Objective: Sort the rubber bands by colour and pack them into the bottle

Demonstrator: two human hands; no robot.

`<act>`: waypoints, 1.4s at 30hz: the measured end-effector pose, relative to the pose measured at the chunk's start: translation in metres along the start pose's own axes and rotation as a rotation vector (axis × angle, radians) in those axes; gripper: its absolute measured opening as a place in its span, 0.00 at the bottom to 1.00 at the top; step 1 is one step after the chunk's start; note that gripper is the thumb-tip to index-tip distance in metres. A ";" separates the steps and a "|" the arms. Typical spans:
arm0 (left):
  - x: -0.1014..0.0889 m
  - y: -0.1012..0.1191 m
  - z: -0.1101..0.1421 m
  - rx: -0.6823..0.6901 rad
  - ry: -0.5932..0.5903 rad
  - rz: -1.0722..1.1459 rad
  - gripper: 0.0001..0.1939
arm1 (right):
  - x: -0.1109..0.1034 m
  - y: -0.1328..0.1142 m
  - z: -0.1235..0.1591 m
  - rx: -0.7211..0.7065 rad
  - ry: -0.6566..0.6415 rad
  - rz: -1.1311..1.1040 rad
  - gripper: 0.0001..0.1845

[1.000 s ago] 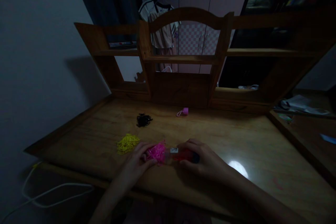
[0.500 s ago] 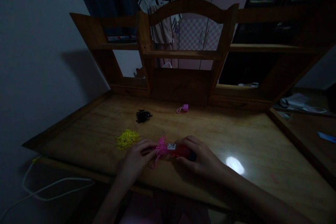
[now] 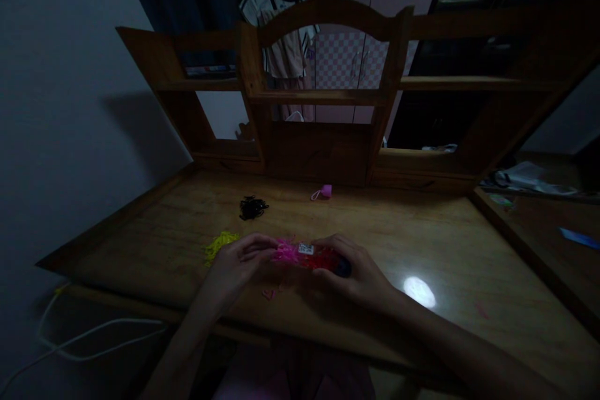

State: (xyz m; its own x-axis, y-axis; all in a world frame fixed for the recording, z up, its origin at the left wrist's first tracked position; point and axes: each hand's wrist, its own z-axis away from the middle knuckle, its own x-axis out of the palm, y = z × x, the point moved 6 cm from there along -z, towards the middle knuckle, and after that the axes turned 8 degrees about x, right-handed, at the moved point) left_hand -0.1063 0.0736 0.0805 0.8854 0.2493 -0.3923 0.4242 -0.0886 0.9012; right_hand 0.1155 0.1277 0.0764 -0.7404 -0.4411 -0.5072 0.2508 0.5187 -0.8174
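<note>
My right hand [image 3: 359, 272] is wrapped around a small clear bottle [image 3: 306, 249] lying on its side, with a white printed label, red strands inside and a dark far end. At the bottle's left end is a bunch of pink rubber bands [image 3: 287, 252], partly in the mouth as far as I can see. The fingers of my left hand [image 3: 241, 259] are closed on that bunch. A few loose pink bands [image 3: 269, 294] lie on the desk below. Beside my left hand sits a pile of yellow rubber bands [image 3: 217, 246], partly covered by it.
A pile of black rubber bands [image 3: 253, 207] lies farther back on the wooden desk [image 3: 398, 225]. Near the shelf unit [image 3: 319, 150] stands a pink cap [image 3: 327, 190] with a loop. A white cable [image 3: 112, 324] hangs at the left below the desk edge.
The pink bunch has shrunk from a handful in my left hand to a narrower clump against the bottle. A few pink bands have dropped onto the desk. Both hands stay together.
</note>
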 end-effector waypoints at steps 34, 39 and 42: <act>0.001 0.078 -0.002 0.596 0.270 -0.283 0.06 | -0.014 0.000 0.000 0.160 0.054 -0.293 0.22; 0.003 0.058 -0.014 0.336 0.190 -0.098 0.21 | -0.014 0.003 0.000 0.192 0.056 -0.324 0.22; 0.003 0.054 -0.013 0.285 0.184 -0.055 0.19 | -0.015 0.003 0.000 0.189 0.064 -0.319 0.22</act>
State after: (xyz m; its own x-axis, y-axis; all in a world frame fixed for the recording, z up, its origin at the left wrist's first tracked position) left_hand -0.0828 0.0819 0.1301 0.8217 0.4289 -0.3754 0.5293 -0.3299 0.7817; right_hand 0.1268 0.1356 0.0816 -0.8361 -0.5085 -0.2056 0.1076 0.2155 -0.9705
